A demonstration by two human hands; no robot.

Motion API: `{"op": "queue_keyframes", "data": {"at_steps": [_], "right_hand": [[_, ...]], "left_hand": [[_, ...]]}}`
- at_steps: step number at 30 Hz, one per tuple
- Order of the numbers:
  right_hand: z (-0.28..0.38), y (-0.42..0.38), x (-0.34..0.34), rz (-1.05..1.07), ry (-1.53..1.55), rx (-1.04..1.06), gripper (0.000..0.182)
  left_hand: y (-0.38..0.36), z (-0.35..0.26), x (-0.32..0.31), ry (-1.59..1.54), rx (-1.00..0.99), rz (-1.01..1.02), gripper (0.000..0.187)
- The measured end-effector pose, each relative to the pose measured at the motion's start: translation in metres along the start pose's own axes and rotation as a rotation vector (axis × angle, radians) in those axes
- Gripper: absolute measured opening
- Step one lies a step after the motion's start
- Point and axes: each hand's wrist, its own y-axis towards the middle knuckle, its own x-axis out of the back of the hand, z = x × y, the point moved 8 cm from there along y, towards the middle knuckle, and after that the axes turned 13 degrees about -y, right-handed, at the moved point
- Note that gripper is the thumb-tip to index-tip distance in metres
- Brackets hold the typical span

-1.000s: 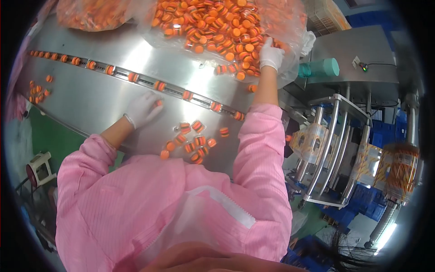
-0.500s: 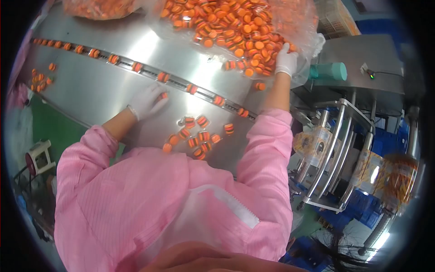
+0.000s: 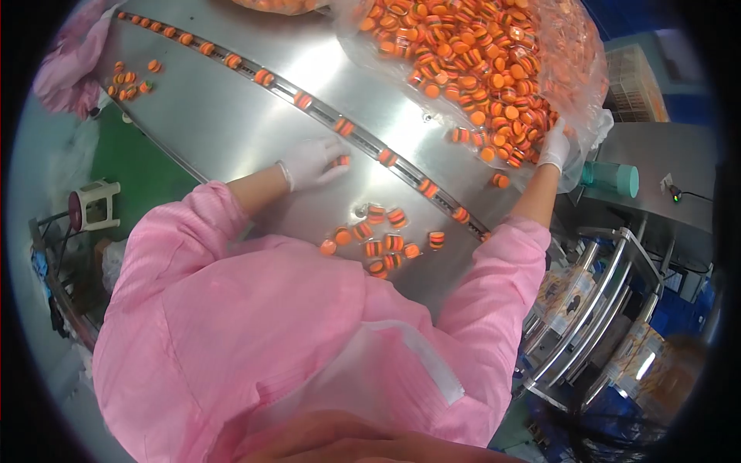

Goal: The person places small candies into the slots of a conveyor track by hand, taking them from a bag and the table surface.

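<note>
My left hand (image 3: 312, 163), in a white glove, rests low over the steel table (image 3: 247, 116), its fingers around an orange striped candy (image 3: 340, 160) just in front of the conveyor track (image 3: 363, 140). At the right edge of the big candy heap (image 3: 494, 69) is my right hand (image 3: 554, 147), also gloved, touching the clear plastic bag; its fingertips are partly hidden among candies and film, so any grip is unclear. Candies sit one by one along the track. Several loose candies (image 3: 393, 242) lie on the table close to my body.
A teal cup (image 3: 614, 179) lies on its side right of my right hand. Metal rollers with printed film (image 3: 567, 297) stand at the lower right, and a crate (image 3: 634, 81) at the upper right. A pink sleeve (image 3: 73, 69) and more candies (image 3: 130, 83) are at the far left.
The whole view has shifted, so the table, the candies and both hands appear further right and lower. My left hand still has a candy at its fingers, and my right hand remains by the heap.
</note>
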Motion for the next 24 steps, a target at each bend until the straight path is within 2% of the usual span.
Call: {"op": "queue_keyframes", "data": {"at_steps": [1,4,8,9,11,13,15,16,18,19,21,22,24], "right_hand": [[0.002,0.004,0.003,-0.12,-0.211,0.065,0.07],[0.021,-0.013,-0.009,-0.081,-0.318,0.183,0.077],[0.035,-0.022,-0.018,0.086,-0.268,0.15,0.087],[0.034,-0.013,-0.022,0.076,-0.309,0.216,0.091],[0.031,-0.004,-0.03,0.153,-0.248,0.244,0.093],[0.026,0.016,-0.034,0.086,-0.253,0.3,0.079],[0.035,0.008,-0.027,0.014,0.238,0.441,0.062],[0.038,0.0,-0.021,0.066,0.301,0.379,0.053],[0.029,0.006,-0.029,0.234,0.299,0.232,0.056],[0.026,0.011,-0.027,0.221,0.298,0.223,0.056],[0.015,0.017,-0.042,0.395,0.405,0.12,0.056],[0.011,0.02,-0.047,0.388,0.406,0.109,0.056],[0.021,0.02,-0.048,0.347,0.613,0.243,0.061]], "left_hand": [[0.0,0.0,0.001,-0.007,0.014,-0.003,0.026],[-0.001,0.002,0.0,0.017,-0.002,-0.013,0.025],[0.0,-0.001,0.0,-0.01,0.013,0.012,0.025],[-0.001,-0.001,0.002,-0.025,-0.005,-0.021,0.027],[0.002,-0.004,0.001,-0.062,-0.056,-0.035,0.028],[0.003,-0.008,0.005,0.025,-0.033,-0.047,0.027],[0.005,-0.014,0.007,-0.018,-0.047,-0.039,0.026],[0.005,-0.014,0.007,-0.039,-0.031,-0.043,0.026],[0.006,-0.013,0.006,-0.037,-0.076,-0.055,0.025],[0.006,-0.014,0.007,-0.026,-0.1,-0.078,0.025],[0.006,-0.014,0.006,-0.052,-0.099,-0.077,0.024],[0.006,-0.013,0.006,-0.074,-0.089,-0.085,0.023],[0.006,-0.014,0.005,-0.07,-0.069,-0.051,0.025]]}}
